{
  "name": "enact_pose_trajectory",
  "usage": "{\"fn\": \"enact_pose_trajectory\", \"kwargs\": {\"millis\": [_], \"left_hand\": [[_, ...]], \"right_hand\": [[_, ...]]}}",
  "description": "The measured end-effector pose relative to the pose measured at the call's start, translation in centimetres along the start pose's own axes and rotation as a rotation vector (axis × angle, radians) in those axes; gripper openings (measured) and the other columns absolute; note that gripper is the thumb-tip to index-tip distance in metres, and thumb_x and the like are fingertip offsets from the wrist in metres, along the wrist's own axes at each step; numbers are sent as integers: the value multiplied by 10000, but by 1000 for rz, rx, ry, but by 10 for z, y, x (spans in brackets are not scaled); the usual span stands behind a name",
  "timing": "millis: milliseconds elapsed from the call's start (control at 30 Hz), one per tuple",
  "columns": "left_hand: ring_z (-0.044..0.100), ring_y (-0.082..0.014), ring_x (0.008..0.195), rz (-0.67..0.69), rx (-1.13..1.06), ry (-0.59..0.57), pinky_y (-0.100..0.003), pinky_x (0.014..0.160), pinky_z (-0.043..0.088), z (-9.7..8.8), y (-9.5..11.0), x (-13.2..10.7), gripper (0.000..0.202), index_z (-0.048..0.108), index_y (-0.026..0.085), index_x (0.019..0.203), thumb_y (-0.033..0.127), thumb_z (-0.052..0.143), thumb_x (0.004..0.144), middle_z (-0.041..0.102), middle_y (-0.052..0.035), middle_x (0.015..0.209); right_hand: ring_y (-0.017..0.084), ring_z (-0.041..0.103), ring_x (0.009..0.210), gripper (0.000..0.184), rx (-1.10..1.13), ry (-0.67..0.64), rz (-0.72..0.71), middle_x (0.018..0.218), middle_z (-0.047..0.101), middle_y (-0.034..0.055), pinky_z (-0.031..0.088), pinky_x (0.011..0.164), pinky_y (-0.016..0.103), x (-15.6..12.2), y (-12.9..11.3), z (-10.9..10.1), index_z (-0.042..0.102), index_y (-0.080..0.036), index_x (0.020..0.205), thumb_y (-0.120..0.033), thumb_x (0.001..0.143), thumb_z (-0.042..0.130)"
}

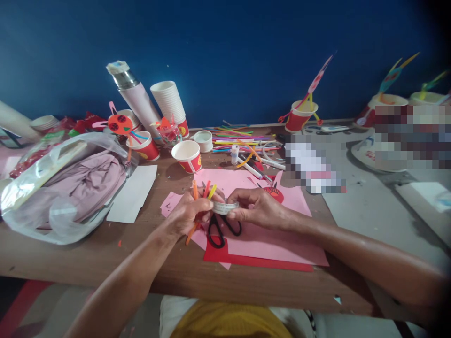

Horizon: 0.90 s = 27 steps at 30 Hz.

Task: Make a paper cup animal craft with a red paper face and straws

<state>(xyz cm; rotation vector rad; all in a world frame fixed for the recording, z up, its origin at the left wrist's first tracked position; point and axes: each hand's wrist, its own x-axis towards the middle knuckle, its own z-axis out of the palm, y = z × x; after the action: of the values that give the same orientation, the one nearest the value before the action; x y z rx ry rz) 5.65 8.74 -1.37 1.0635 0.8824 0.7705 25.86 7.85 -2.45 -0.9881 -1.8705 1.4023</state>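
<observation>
Left grip (188, 213) clenched around coloured straws (195, 190), right grip (255, 207) pinching a paper strip (225, 207)

On the wooden table (88, 253) before you, a plastic bag (42, 220) holding cloth (84, 188) lies to your left, with a loose sheet (132, 192) just right of it. Scissors (210, 234) rest on the paper sheets (275, 244) in the middle. Behind those lie pipe cleaners (239, 141); a thermos flask (136, 96) leans behind the bag beside stacked cups (169, 103).
</observation>
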Motion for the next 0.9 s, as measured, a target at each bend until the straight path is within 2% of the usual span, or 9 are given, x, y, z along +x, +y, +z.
{"fn": "enact_pose_trajectory", "kwargs": {"millis": [200,500,667,900], "left_hand": [[352,-32,391,-18,16,-2,-178,362,215,3,1,1,125,621,124,685,233,641,627,479,26,551],[366,-60,376,-33,4,20,-187,367,232,2,-2,2,103,626,125,686,200,593,624,434,38,437],[374,-42,347,-46,6,88,-188,347,203,5,0,2,114,623,115,636,150,538,567,505,19,513],[373,-40,357,-79,-5,62,-175,352,219,5,1,2,155,622,123,702,235,627,596,475,42,491]], "right_hand": [[109,540,597,289,-1,8,4,662,626,-12,403,542,209,0,3,1,612,-177,849,-444,745,644],[111,551,606,245,70,-9,17,653,621,-16,421,561,218,0,5,3,599,-176,864,-389,754,651],[109,564,597,264,102,-23,22,633,624,-15,431,565,219,0,4,3,600,-164,877,-402,768,633],[106,566,609,275,188,-11,37,658,628,-6,434,572,218,1,6,4,585,-153,868,-405,769,632]]}}
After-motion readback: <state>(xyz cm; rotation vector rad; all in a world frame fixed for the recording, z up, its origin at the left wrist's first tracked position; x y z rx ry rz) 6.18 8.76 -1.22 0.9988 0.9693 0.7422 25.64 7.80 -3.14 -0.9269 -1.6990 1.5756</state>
